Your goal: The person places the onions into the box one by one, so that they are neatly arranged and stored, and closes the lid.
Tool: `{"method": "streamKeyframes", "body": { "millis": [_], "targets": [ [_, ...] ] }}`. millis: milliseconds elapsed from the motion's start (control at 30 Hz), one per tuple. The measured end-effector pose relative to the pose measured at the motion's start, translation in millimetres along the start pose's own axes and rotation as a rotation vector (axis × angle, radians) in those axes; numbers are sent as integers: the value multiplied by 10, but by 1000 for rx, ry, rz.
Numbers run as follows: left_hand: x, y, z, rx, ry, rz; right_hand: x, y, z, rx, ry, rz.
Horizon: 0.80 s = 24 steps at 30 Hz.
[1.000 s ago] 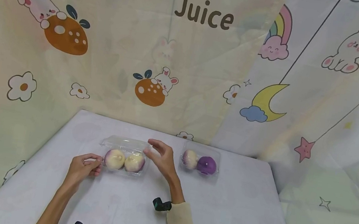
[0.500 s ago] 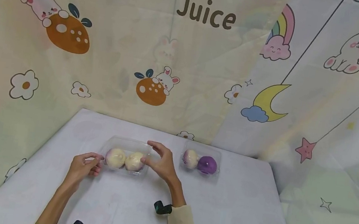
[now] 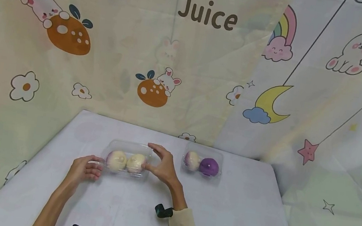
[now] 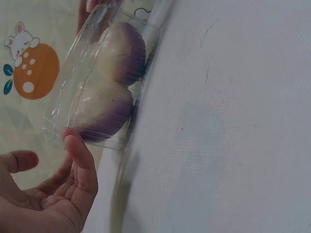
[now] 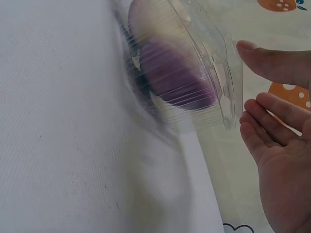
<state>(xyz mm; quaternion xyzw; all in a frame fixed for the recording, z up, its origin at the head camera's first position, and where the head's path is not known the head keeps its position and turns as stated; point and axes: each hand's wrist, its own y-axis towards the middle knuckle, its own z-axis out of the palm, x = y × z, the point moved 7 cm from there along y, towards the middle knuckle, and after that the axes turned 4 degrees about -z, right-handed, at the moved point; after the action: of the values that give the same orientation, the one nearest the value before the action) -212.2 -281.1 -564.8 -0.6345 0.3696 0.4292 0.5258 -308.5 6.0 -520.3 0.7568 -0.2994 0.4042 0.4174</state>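
A clear plastic clamshell box [image 3: 130,146] with two round cream-and-purple vegetables [image 3: 116,160], like turnips, sits on the table, its lid lying over them. My left hand [image 3: 81,170] is at the box's left end. In the left wrist view one of its fingertips [image 4: 72,138] is right at the box's corner, with the thumb [image 4: 22,161] apart from it. At the right end, my right hand [image 3: 163,166] spans the box, thumb in front and fingers behind. The right wrist view shows its fingers [image 5: 272,119] nearly straight beside the rim.
A second clear plastic box [image 3: 203,148] stands to the right, with one cream-and-purple vegetable [image 3: 191,160] and one deep purple one [image 3: 209,166] inside. A white cloth covers the table [image 3: 230,211]. Printed curtains [image 3: 114,43] hang behind and at both sides.
The box's lid has come down over the vegetables from a tilted position. My right thumb has moved down toward the front of the box, and the left hand's fingers have loosened.
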Motion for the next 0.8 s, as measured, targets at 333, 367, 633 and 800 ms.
{"method": "streamKeyframes", "body": {
  "millis": [333,367,633,800],
  "targets": [
    [12,-17,-6,30,69,55,-31,-21,10,1,-4,22],
    [18,-18,-6,29,74,56,-33,-25,11,1,-3,22],
    [34,-23,-4,36,117,61,-22,-29,7,-3,11,9],
    [23,-18,-11,35,122,70,-15,-23,-23,-27,26,-8]
  ]
}}
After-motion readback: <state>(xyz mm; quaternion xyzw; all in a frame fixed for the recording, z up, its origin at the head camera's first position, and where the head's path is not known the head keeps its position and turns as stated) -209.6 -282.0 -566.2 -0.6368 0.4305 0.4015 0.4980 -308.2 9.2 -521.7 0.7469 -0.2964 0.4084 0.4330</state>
